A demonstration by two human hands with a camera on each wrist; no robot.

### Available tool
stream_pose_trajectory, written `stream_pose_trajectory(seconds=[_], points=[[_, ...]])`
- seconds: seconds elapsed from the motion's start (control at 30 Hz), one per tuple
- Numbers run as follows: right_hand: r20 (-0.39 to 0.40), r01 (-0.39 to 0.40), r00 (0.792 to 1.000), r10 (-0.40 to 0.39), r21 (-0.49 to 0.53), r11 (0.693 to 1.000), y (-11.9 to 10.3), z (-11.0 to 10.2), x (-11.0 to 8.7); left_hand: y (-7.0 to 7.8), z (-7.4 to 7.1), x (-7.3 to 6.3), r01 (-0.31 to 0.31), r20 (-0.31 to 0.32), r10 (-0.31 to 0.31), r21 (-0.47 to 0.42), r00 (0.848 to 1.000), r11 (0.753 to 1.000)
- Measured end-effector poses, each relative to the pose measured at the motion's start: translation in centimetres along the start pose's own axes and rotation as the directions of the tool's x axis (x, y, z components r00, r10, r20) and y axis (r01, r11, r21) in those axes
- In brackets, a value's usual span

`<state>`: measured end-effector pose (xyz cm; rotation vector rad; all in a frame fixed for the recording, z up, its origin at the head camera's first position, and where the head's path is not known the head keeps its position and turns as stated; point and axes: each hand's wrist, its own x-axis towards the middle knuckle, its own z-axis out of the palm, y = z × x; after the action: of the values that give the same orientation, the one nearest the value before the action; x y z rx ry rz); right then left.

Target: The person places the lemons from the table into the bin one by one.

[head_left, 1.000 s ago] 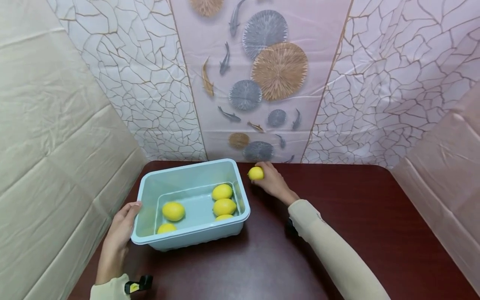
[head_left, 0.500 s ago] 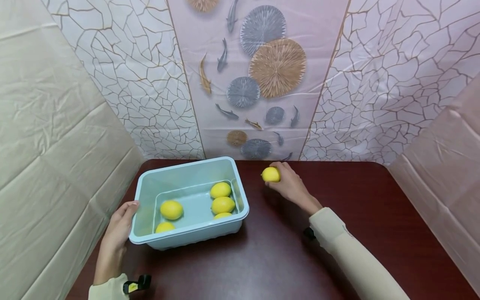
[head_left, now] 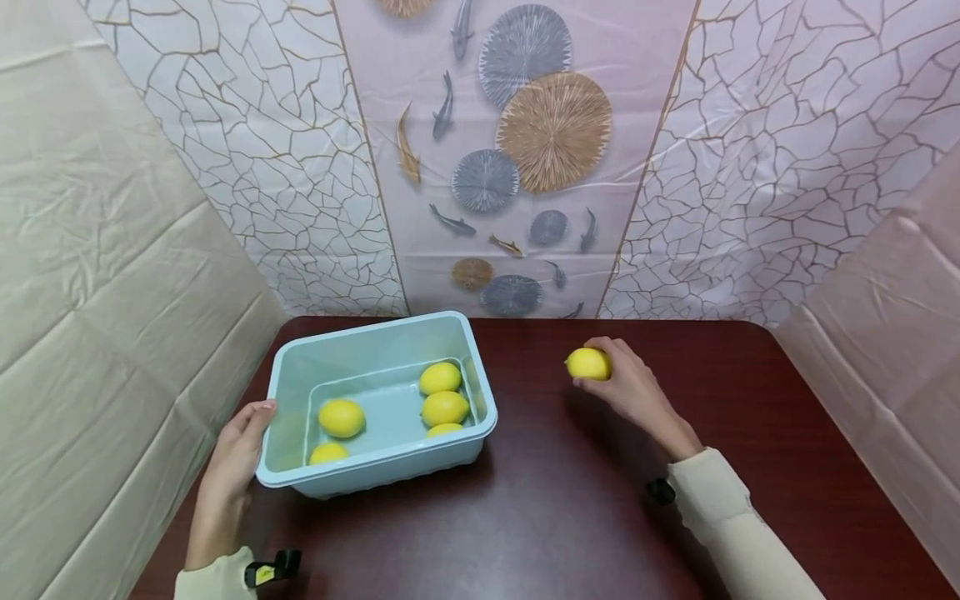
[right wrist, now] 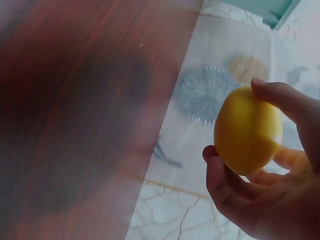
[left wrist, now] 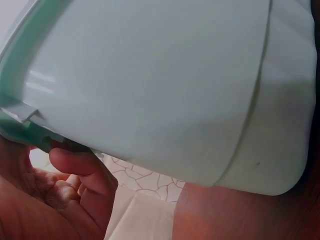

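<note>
My right hand (head_left: 633, 387) holds a yellow lemon (head_left: 588, 364) above the table, right of the bin. In the right wrist view, thumb and fingers curl round the lemon (right wrist: 247, 131). At the left, my left hand (head_left: 236, 450) grips the rim of a pale blue plastic bin (head_left: 375, 468), thumb on top. The left wrist view has the curled fingers under the rim beside the bin wall (left wrist: 150, 90). Inside the bin, two lemons (head_left: 342, 418) lie at the left and three lemons (head_left: 445, 408) are lined up along the right wall, the nearest partly hidden by the front rim.
A dark red-brown table (head_left: 540, 517) carries the bin on its left half. Behind it hangs a patterned cloth (head_left: 480, 167) with fish and round shapes. Plain beige cloth walls (head_left: 127, 333) stand at both sides.
My right hand has moved right and slightly nearer with the lemon, away from the bin. The left hand keeps its grip on the rim, and the lemons in the bin lie as before.
</note>
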<state>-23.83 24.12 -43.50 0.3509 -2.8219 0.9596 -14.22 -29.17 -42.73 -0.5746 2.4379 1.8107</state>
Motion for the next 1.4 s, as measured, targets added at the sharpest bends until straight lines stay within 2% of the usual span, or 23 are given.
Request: stream_pose_trajectory(seconds=[0.3, 0.6, 1.4], points=[[-0.027, -0.048, 0.999, 0.047, -0.017, 0.999, 1.8, -1.4, -1.9, 0.3, 0.0, -0.1, 0.001, 0.002, -0.001, 0.025, 1.0, 1.0], [-0.042, -0.091, 0.995, 0.09, -0.026, 0.996, 3.2, -1.7, -3.9, 0.3, 0.0, -0.2, 0.01, 0.014, -0.011, 0.029, 1.0, 1.0], [-0.066, -0.128, 0.99, 0.122, -0.111, 0.985, 5.6, -2.2, -6.2, 0.3, 0.1, -0.2, 0.022, 0.01, -0.022, 0.034, 1.0, 0.999]])
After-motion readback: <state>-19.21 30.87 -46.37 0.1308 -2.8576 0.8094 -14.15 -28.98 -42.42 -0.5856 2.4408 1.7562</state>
